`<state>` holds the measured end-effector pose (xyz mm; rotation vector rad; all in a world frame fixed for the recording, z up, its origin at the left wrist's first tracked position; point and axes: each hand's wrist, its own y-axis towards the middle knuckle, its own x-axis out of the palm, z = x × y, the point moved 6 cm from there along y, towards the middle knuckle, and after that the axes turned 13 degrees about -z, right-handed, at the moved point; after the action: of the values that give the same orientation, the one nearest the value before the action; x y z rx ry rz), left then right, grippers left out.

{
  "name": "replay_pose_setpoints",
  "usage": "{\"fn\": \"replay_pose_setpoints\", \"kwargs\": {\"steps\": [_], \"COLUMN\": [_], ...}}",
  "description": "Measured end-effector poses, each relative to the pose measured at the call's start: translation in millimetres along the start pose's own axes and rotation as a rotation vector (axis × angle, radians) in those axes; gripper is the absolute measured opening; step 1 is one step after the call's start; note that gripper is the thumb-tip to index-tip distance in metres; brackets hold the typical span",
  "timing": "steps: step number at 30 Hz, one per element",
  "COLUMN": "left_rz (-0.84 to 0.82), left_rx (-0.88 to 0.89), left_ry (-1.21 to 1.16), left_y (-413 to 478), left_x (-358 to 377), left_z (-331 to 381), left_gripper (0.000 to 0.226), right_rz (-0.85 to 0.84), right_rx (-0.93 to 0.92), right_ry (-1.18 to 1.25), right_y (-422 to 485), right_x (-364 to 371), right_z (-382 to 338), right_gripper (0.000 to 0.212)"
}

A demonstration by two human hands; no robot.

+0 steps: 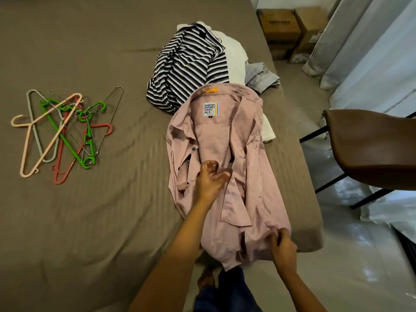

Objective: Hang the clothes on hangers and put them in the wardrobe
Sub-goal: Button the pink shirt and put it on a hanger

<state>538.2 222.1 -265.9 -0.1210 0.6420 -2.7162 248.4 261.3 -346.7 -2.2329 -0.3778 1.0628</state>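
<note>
Bottom edge: person's legs in dark jeans (227, 291) and a bare foot (205, 279) on the floor beside the bed (90, 210). Bed has a grey-brown striped sheet.

Right hand (283, 246), nearest: grip closed, fingers curled round a bunch of the pink shirt (245, 158) at its hem, where the hem hangs over the bed's near edge.

Left hand (210, 180) is further in, over the shirt's front just below the chest opening. Fingers half curled and spread, motion-blurred. Cannot tell if this grip has cloth in it or only touches it.

Pink shirt lies flat on the bed near its right edge, collar away from the person, front open, inside neck label (210, 109) showing, orange tab (211, 90) at the collar. No hanger in it.

Left on the bed, well apart from the shirt: a loose pile of hangers (63, 131) in peach, green, red, grey and thin wire, overlapping each other.

Beyond the collar: striped black-and-white top (184, 70), crumpled, touching the pink shirt's collar. A white garment (234, 52) lies under and behind it. A grey garment (261, 77) sits at the bed's right edge, beside the white one.

Right of the bed, on the floor: a brown chair (371, 149) with black legs.

Far corner: stacked cardboard boxes (281, 25), pale curtain (351, 41) beside them.
</note>
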Motion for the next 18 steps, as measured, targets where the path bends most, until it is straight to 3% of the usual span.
{"fn": "replay_pose_setpoints", "kwargs": {"steps": [2, 5, 10, 13, 18], "left_rz": [-0.017, 0.034, -0.147, -0.146, -0.095], "left_rx": [-0.034, -0.159, -0.322, -0.313, -0.317], "left_ry": [0.208, 0.454, 0.474, 0.446, 0.52], "left_y": [5.2, -2.5, -12.7, -16.8, -12.5], "left_x": [4.0, 7.5, 39.6, 52.6, 57.1], "left_z": [-13.3, -52.0, -92.9, -96.8, -107.8], "left_gripper": [0.057, 0.055, 0.059, 0.055, 0.033], "right_rz": [0.022, 0.039, -0.177, -0.3, -0.29], "right_rx": [0.004, 0.059, 0.164, 0.163, 0.058], "right_ry": [0.067, 0.231, 0.658, 0.706, 0.689], "right_y": [-6.4, -9.6, -12.9, -15.7, -20.4], "right_x": [-9.4, -22.4, -24.4, -25.7, -35.5], "right_z": [0.2, 7.0, -5.4, -24.1, -56.4], "right_gripper": [0.024, 0.023, 0.002, 0.016, 0.006]}}
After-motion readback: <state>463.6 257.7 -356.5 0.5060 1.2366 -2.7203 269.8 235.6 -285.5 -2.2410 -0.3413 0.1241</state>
